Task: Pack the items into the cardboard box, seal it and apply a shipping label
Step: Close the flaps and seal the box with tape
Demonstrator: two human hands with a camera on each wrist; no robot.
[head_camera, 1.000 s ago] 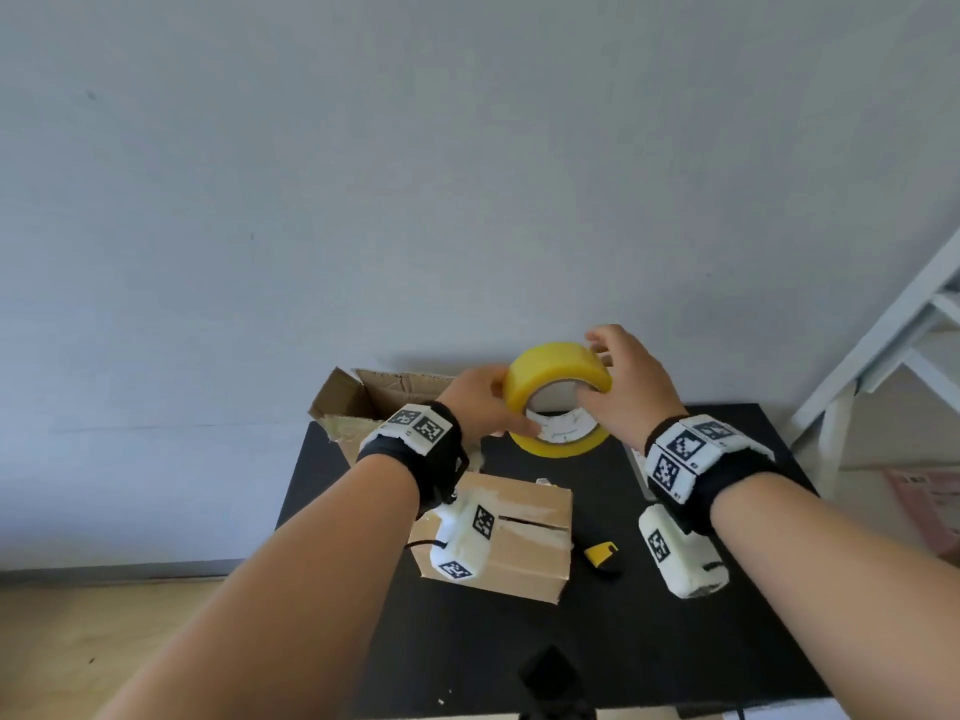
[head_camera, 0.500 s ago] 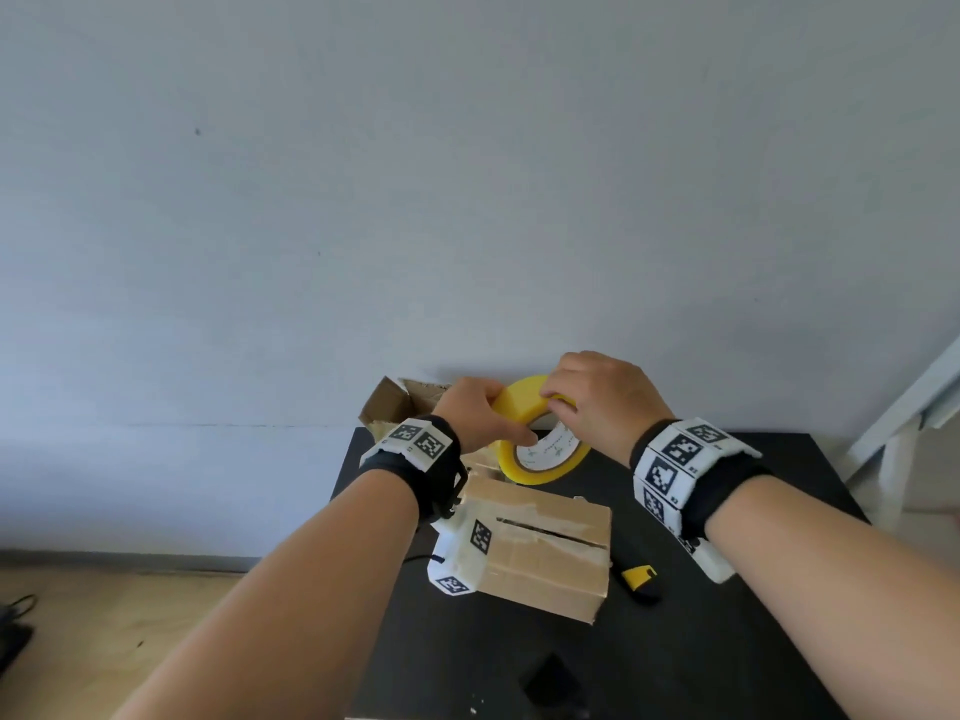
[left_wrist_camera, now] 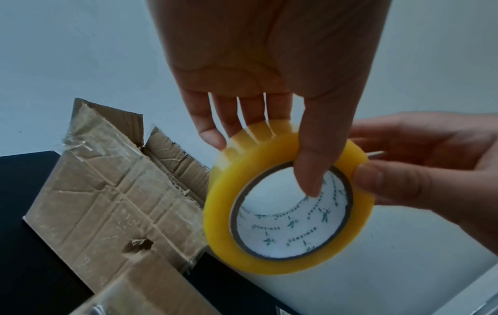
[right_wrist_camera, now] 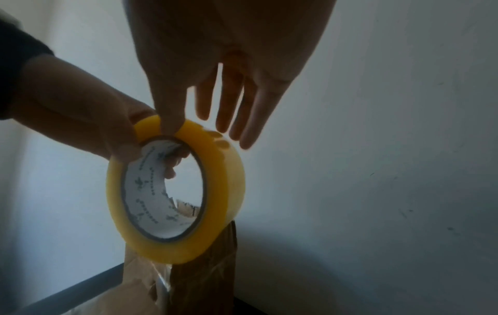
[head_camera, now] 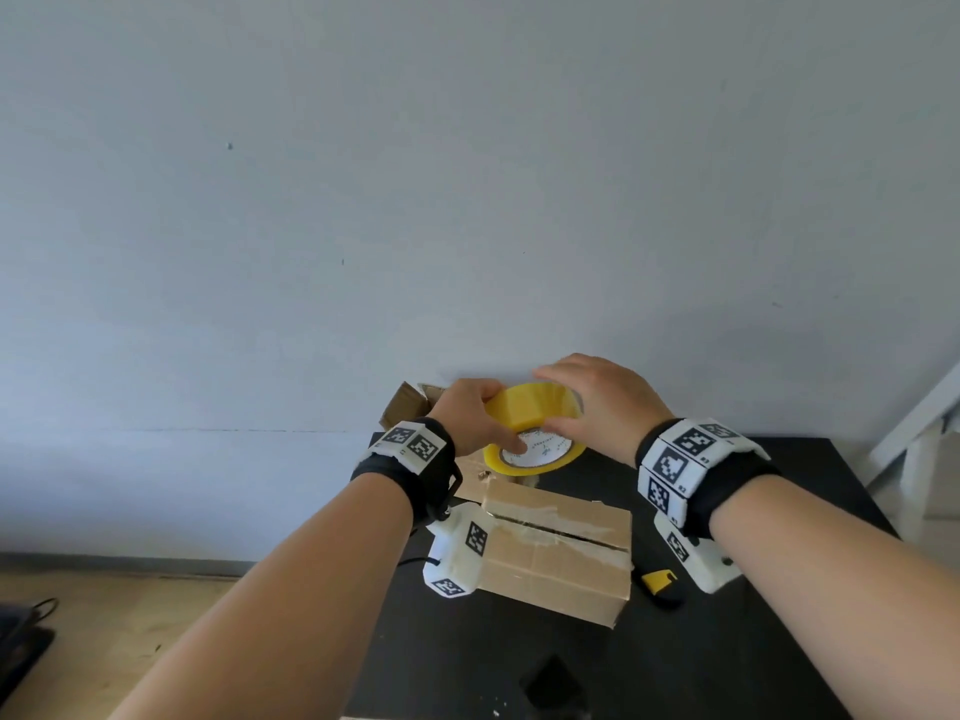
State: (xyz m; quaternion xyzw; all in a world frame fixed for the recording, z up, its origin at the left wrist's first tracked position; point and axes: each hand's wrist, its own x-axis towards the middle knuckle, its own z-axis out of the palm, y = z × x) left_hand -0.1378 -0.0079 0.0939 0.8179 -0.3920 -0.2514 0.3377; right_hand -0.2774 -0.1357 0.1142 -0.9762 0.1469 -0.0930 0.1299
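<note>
Both hands hold tape roll — box closed

Both my bare forearms reach forward, left grip curled with thumb hooked inward, right grip pinching with thumb, other fingers extended.

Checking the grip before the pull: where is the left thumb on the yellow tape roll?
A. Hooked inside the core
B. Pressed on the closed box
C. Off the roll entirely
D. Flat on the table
A: in the left wrist view the left hand holds the tape roll, its thumb dipping into the core and fingers behind the rim.
</note>
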